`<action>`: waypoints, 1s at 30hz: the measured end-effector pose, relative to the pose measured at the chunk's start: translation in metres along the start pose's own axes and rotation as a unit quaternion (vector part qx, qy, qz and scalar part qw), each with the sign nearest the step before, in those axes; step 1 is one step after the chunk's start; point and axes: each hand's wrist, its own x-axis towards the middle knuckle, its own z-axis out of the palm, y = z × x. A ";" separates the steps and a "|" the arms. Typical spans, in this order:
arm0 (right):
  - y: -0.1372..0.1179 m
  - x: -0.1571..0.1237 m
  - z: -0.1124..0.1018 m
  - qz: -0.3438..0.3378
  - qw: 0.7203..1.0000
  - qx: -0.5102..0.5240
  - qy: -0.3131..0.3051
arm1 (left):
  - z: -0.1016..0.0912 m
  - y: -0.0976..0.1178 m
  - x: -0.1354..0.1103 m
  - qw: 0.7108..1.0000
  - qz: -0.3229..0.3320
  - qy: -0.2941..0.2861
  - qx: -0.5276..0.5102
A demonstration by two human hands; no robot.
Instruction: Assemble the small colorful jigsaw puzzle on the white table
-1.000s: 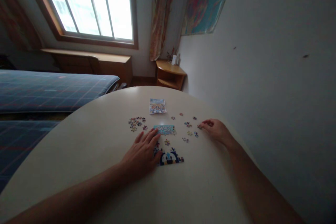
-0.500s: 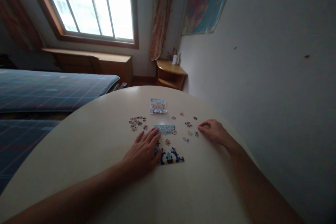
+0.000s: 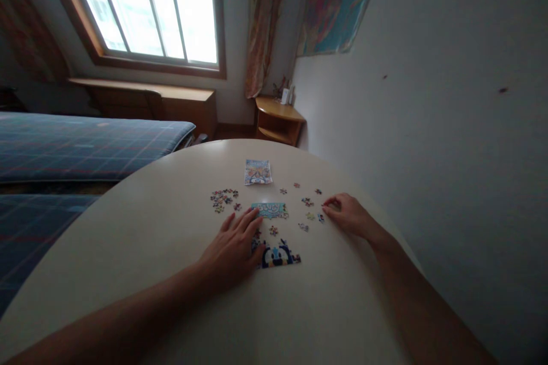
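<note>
My left hand point(image 3: 237, 241) lies flat with its fingers stretched out, covering the left part of a joined puzzle section point(image 3: 278, 256) with a dark blue dog face. Its fingertips reach the left end of a light blue lettered puzzle strip point(image 3: 271, 210). Between these two sections sits a loose puzzle piece point(image 3: 273, 231). On the right, my right hand point(image 3: 347, 215) is closed in a pinch at the table surface. A small dark edge of a puzzle piece shows at its fingertips, mostly hidden. Several loose pieces point(image 3: 307, 202) lie just left of that hand.
A cluster of puzzle pieces point(image 3: 222, 199) lies left of the strip on the round white table point(image 3: 141, 251). Farther back is a printed picture packet point(image 3: 258, 172). A bed point(image 3: 85, 145) stands left, a wall point(image 3: 449, 142) right, and a corner shelf point(image 3: 280, 111) beyond the table.
Almost nothing differs. The fingers of my right hand have shifted very slightly at the same spot; my left hand and the puzzle sections stay in place.
</note>
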 end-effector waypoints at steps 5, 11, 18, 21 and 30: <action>-0.002 0.000 0.000 -0.013 1.000 0.013 0.000 | 0.000 0.001 0.000 1.000 -0.003 -0.002 -0.001; -0.007 0.000 0.001 -0.032 0.999 0.036 -0.017 | -0.004 0.003 0.001 1.000 -0.011 -0.011 -0.002; -0.022 -0.008 -0.004 -0.019 0.989 0.124 -0.078 | -0.004 0.003 0.000 1.000 -0.006 -0.010 0.005; -0.024 -0.009 -0.004 -0.034 0.982 0.162 -0.091 | -0.004 0.002 0.000 1.000 -0.007 -0.012 0.006; -0.040 -0.010 -0.004 -0.013 0.977 0.202 -0.069 | -0.005 0.003 0.001 1.000 -0.014 -0.021 0.010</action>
